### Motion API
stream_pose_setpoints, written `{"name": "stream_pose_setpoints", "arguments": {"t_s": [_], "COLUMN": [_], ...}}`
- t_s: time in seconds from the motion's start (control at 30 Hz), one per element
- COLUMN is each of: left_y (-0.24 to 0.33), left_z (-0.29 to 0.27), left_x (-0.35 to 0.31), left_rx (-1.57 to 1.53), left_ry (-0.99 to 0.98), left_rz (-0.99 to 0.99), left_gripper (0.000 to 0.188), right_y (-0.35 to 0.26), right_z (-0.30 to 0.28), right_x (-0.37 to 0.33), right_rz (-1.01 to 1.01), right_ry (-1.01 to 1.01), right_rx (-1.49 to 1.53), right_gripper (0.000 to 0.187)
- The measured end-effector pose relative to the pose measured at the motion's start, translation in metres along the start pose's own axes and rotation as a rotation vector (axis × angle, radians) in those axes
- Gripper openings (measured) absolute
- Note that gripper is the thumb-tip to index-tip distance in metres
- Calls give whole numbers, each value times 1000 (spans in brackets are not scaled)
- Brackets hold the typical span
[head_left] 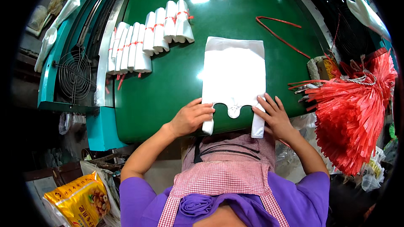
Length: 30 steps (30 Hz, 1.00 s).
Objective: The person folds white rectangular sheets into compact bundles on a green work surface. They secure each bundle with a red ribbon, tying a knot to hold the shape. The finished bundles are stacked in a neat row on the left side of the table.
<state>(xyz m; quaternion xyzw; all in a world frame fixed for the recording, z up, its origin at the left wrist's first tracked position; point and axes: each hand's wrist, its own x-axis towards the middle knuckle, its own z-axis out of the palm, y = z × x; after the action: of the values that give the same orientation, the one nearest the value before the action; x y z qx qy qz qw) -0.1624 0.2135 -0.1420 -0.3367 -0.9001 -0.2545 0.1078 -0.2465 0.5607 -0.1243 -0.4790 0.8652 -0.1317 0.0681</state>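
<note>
The white plastic bag (234,73) lies flat on the green bench (160,101), handles toward the near edge. The left hand (190,117) has its fingertips at the left handle (208,127); whether they pinch it, I cannot tell. The right hand (275,117) spreads its fingers at the right handle (257,128). Light, even pressure from both sides should keep the handles straight and the plastic free of creases

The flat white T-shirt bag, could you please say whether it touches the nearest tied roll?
Apart: the head view shows green work surface between the white T-shirt bag and the nearest roll.
</note>
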Motion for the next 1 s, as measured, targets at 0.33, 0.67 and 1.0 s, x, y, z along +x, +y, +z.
{"name": "stream_pose_setpoints", "arguments": {"t_s": [0.33,0.67,1.0], "left_y": [-37,-31,-9], "left_z": [-1,26,26], "left_x": [62,114,68], "left_rx": [-84,-86,209], "left_ry": [149,-37,257], "left_rz": [-237,-437,6], "left_gripper": [24,20,38], "right_y": [35,7,-8], "right_z": [-2,-24,6], "right_x": [44,69,97], "right_rz": [-82,48,168], "right_ry": [157,145,185], "right_rx": [282,755,317], "right_gripper": [56,28,17]}}
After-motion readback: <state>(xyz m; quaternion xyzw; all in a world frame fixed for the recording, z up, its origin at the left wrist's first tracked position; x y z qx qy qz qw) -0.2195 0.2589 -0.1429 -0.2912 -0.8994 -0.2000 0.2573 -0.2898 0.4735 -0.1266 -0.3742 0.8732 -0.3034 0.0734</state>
